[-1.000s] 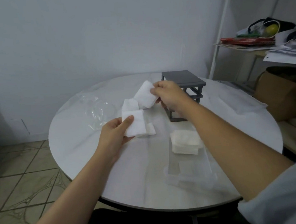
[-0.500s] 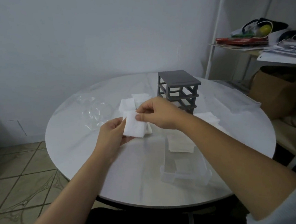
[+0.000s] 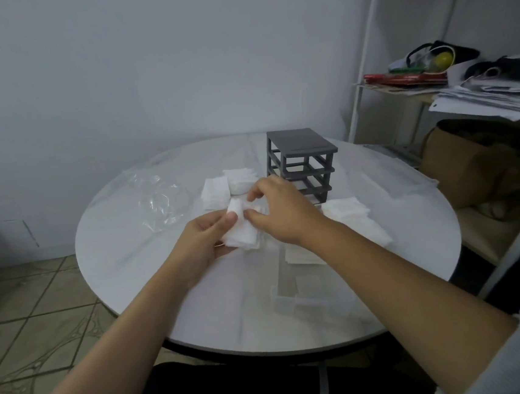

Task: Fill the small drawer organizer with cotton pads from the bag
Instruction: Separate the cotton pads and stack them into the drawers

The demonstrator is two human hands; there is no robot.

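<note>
The table (image 3: 132, 272) is smooth white with a faint sheen. The organizer frame (image 3: 301, 158) is matt dark-grey plastic and the near drawer (image 3: 295, 301) is clear plastic. The cotton pads (image 3: 242, 236) look soft, fibrous and matt. The bag (image 3: 157, 203) on the left is crinkled, glossy clear film.

One left hand (image 3: 203, 243), one right hand (image 3: 282, 213); one grey organizer frame (image 3: 301, 164); one clear drawer (image 3: 297, 298); one crumpled clear bag (image 3: 157, 203); one tabletop (image 3: 132, 266); cotton pads (image 3: 349, 212) in stacks, number indistinguishable.
</note>
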